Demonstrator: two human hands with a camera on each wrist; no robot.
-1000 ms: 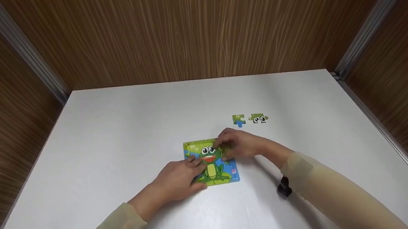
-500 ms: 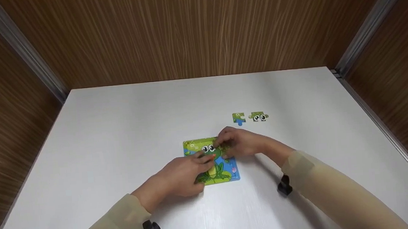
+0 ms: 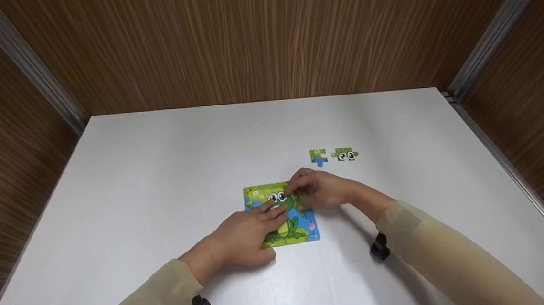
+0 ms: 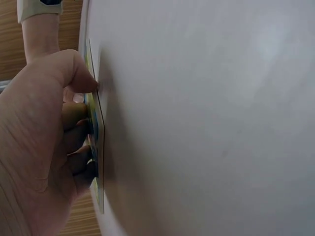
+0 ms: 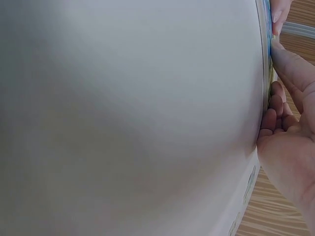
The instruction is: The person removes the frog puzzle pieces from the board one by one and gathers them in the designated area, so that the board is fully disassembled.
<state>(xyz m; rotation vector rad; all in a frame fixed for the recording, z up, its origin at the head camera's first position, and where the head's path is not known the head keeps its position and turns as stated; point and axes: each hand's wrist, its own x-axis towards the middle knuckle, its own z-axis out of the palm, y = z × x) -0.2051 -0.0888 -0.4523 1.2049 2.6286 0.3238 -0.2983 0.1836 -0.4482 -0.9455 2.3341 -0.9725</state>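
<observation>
A square frog puzzle board (image 3: pixel 301 234), green and blue, lies on the white table. My left hand (image 3: pixel 242 236) rests across its left half, with straight fingers over the frog's mouth and belly. In the left wrist view the left thumb (image 4: pixel 81 76) touches the board's near edge. At the upper right corner, my right hand (image 3: pixel 322 189) has its index finger and thumb bent round a green puzzle piece (image 3: pixel 302 197), mostly hidden beneath the hand. The frog's eyes show between the two hands.
Two loose puzzle pieces lie beyond the right hand: a green and blue one (image 3: pixel 319 157) and one with frog eyes (image 3: pixel 345 155). Wood-grain panels (image 3: pixel 264 43) enclose the white table (image 3: pixel 159 179) at the back and sides.
The left hand has slid right over the board, its fingers now covering the frog's mouth, its thumb off the bottom edge's top side. The right hand stays in place.
</observation>
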